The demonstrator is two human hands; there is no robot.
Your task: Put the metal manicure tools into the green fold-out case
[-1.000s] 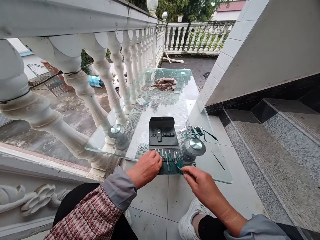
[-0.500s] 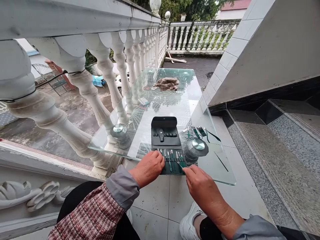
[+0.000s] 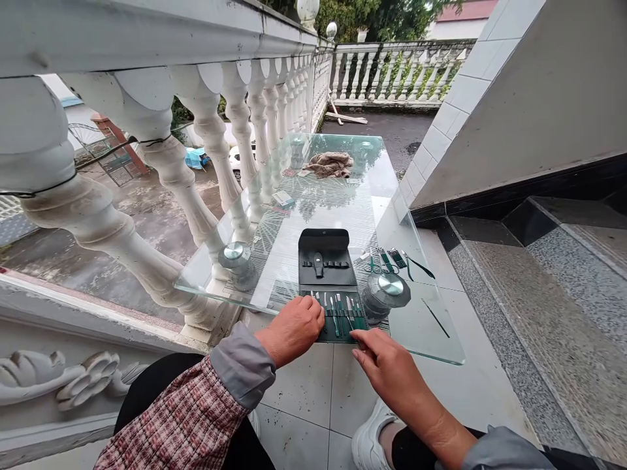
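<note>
Left hand: the left hand (image 3: 292, 331) sits at the near edge of the black folding tool case (image 3: 327, 261), its left fingers (image 3: 309, 305) pressed together and curled onto the green-lined lower flap (image 3: 337, 336). It seems placed to keep the flap flat against the glass.

Right hand: the right hand (image 3: 386, 365) is just off the flap's near right corner, with the right fingers (image 3: 359, 337) angled toward it. Thumb and forefinger are close together; whether they pinch anything thin, I cannot tell.

Case: it lies open near the near edge of the glass surface (image 3: 337, 212), with slim green-handled tools (image 3: 336, 318) upright in loops, which appear to hold them in order.

Right of case: scissors (image 3: 372, 264), a dark pair of tweezers (image 3: 418, 266) and a thin dark stick (image 3: 435, 318) lie loose, spread apart as if for display.

Either side: two round metal-topped canisters (image 3: 390, 285) (image 3: 236, 256) flank the case.

Far end: a crumpled cloth (image 3: 330, 165) and a small box (image 3: 283, 199) lie on the glass, beside a white stone balustrade (image 3: 206, 143).
</note>
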